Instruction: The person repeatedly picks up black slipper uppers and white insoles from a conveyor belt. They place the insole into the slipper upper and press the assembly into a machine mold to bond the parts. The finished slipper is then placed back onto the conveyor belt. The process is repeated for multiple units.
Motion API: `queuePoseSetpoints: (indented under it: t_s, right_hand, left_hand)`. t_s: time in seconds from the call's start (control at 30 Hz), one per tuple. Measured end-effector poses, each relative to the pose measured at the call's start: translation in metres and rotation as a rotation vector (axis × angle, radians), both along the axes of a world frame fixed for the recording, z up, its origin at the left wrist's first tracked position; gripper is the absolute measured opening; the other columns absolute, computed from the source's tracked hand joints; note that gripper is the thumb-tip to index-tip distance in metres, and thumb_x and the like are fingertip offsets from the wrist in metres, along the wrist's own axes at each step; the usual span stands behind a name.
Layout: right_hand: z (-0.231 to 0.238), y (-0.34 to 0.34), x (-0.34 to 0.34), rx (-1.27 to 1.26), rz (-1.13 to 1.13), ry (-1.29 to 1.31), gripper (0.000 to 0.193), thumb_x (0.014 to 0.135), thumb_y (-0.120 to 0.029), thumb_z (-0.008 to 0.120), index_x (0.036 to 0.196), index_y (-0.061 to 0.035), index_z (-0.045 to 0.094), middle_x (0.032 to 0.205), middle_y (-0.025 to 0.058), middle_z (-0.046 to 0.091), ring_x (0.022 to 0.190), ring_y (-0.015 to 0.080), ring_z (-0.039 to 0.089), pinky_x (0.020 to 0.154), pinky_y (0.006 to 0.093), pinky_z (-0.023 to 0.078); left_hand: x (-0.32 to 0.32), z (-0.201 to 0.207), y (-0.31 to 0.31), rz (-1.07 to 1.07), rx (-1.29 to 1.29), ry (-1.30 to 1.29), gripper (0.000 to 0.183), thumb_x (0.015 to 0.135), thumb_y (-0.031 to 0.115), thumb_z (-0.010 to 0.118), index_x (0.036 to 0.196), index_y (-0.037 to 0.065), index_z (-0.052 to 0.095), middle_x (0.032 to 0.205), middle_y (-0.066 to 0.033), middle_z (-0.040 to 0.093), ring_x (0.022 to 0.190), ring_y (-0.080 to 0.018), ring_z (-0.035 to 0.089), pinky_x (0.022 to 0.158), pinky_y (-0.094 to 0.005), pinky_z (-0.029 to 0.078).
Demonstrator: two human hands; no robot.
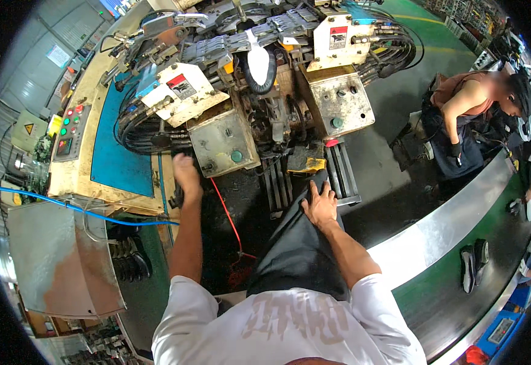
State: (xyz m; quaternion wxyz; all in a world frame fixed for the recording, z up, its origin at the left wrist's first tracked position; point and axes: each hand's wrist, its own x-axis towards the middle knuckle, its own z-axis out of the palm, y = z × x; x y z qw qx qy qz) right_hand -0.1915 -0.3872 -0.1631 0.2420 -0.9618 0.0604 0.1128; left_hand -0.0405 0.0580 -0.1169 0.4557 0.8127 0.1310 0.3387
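My left hand (186, 172) is reached forward beside the left grey control box (224, 143), close to the edge of the yellow machine cabinet. Its fingers are bunched and slightly blurred, so whether it grips anything is hard to make out. My right hand (321, 205) rests on the dark cloth over my leg, fingers spread and holding nothing. Ahead, a dark shoe upper with a white sole side facing up (258, 66) sits clamped in the middle of a large shoe-making machine (241, 39). A right control box (343, 100) with a green button flanks it.
A button panel (72, 131) is on the yellow cabinet at left. A blue hose (83, 210) crosses there; a red cord (227, 213) hangs near my legs. At right, a co-worker (469, 115) bends beside a green conveyor (423, 292) carrying a pair of dark shoes (475, 265).
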Motion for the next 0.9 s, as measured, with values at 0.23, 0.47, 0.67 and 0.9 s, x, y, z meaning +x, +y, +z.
queuePoseSetpoints:
  t_s: [0.23, 0.47, 0.67, 0.9]
  right_hand:
    - [-0.009, -0.023, -0.006, 0.013, -0.057, 0.003, 0.083, 0.095, -0.048, 0.071, 0.166, -0.0203, 0.037, 0.165, 0.0285, 0.032, 0.143, 0.0489, 0.042, 0.118, 0.0596, 0.038]
    - [-0.013, -0.024, -0.006, 0.016, -0.081, -0.029, 0.083, 0.093, -0.046, 0.073, 0.165, -0.0201, 0.039, 0.165, 0.0276, 0.032, 0.142, 0.0482, 0.043, 0.117, 0.0592, 0.040]
    - [-0.003, -0.030, -0.001, 0.004, -0.112, -0.019, 0.082, 0.092, -0.045, 0.073, 0.163, -0.0192, 0.041, 0.164, 0.0266, 0.034, 0.142, 0.0472, 0.043, 0.116, 0.0577, 0.042]
    - [-0.006, -0.025, -0.001, -0.026, -0.068, -0.020, 0.083, 0.093, -0.046, 0.073, 0.164, -0.0192, 0.039, 0.164, 0.0286, 0.032, 0.143, 0.0499, 0.043, 0.118, 0.0583, 0.041]
  left_hand:
    - [0.046, 0.074, -0.194, -0.581, -0.567, 0.280, 0.059, 0.112, 0.045, 0.055, 0.147, -0.002, 0.055, 0.124, -0.0157, 0.073, 0.114, -0.0245, 0.070, 0.106, -0.0381, 0.051]
    - [0.096, 0.124, -0.268, -0.832, -0.940, 0.382, 0.059, 0.109, 0.054, 0.056, 0.150, 0.012, 0.056, 0.139, -0.0075, 0.067, 0.124, -0.0213, 0.064, 0.108, -0.0431, 0.051]
    - [0.097, 0.129, -0.291, -0.888, -0.953, 0.356, 0.044, 0.110, 0.041, 0.061, 0.141, 0.009, 0.060, 0.128, -0.0041, 0.069, 0.117, -0.0196, 0.067, 0.102, -0.0400, 0.056]
    - [0.047, 0.141, -0.249, -1.043, -1.184, 0.158, 0.050, 0.105, 0.035, 0.066, 0.145, 0.008, 0.054, 0.124, -0.0075, 0.070, 0.108, -0.0214, 0.071, 0.095, -0.0396, 0.062]
